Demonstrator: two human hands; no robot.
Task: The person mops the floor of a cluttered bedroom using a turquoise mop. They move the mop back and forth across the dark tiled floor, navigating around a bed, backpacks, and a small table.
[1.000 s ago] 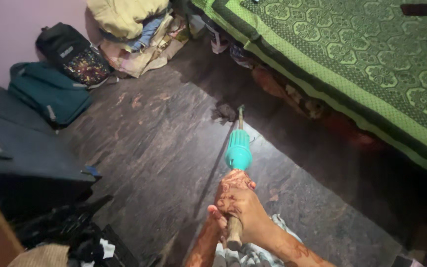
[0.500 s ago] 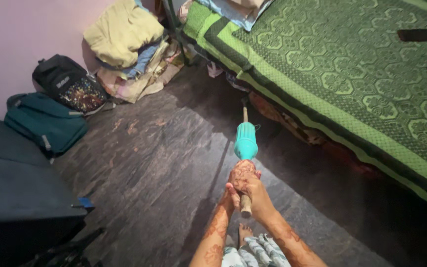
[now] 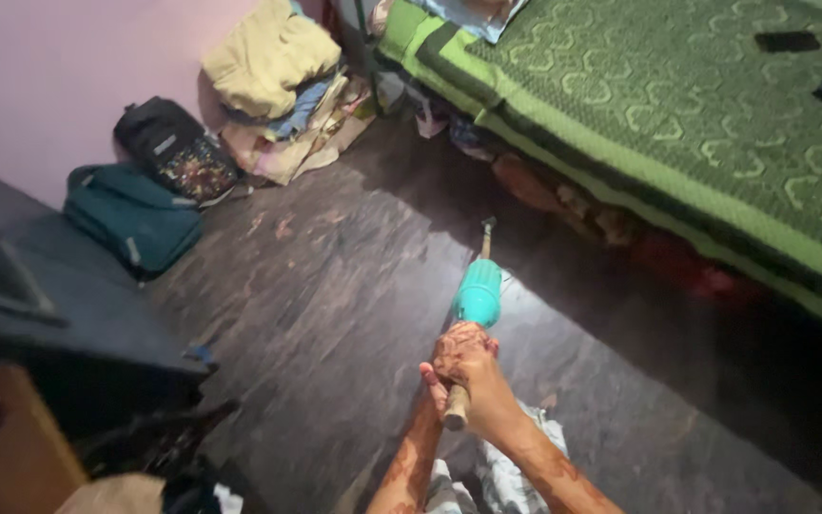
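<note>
Both hands close around the top of a long stick-handled floor tool (image 3: 476, 286) — the right hand (image 3: 479, 388) wraps the wooden end from the outer side, the left hand (image 3: 449, 357) clasps it just above, the two touching. Held this way, stacked near the end, the hands can steer the shaft, which slants down and away across the dark stone floor (image 3: 335, 286). A teal sleeve sits on the shaft just beyond the fingers; past it the thin rod runs toward the shadow under the bed (image 3: 677, 133), where its working end is too dark to make out.

Along the bed's underside lie dim bundles, near the tool's far end. Well apart, by the pink wall, stand a teal bag (image 3: 130, 217), a black backpack (image 3: 175, 150) and a heap of folded clothes (image 3: 273, 81) — a dark cabinet (image 3: 59, 295) crowds the left.
</note>
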